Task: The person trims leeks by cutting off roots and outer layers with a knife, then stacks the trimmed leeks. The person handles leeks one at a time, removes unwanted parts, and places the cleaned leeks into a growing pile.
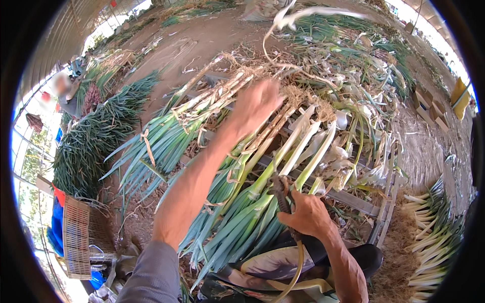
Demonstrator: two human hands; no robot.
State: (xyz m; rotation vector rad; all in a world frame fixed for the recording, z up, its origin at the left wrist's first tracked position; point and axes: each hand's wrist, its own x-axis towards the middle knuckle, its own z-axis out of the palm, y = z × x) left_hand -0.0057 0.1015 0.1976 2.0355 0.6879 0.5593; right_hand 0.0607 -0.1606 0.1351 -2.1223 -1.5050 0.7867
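Leeks (265, 189) lie across the rack (359, 204), and we see their roots (323, 110) bunched toward its far side while their green leaves (242, 222) trail over its near edge. Above the rack, the left hand (260, 98) reaches over the root ends; motion blurs its fingers, so we cannot say whether it grips anything. A grey sleeve (151, 272) covers part of that arm. At the near side of the rack we find the right hand (305, 214) wrapped around a dark tool (281, 194), and from the tool we follow a yellow hose (299, 257) down over the lap (270, 262). Beyond the rack, a white strip (323, 11) shows as a smear, too blurred for us to identify. Pale peels (376, 121) cover the right part of the rack. Right of the rack we see a row (419, 237) of white-stalked leeks, their roots facing it; farther out on that side stand a carton (429, 106) and a yellow sack (461, 98). Well left of the rack are a green heap (101, 136), a person (73, 101) behind it, and a tan basket (78, 237).
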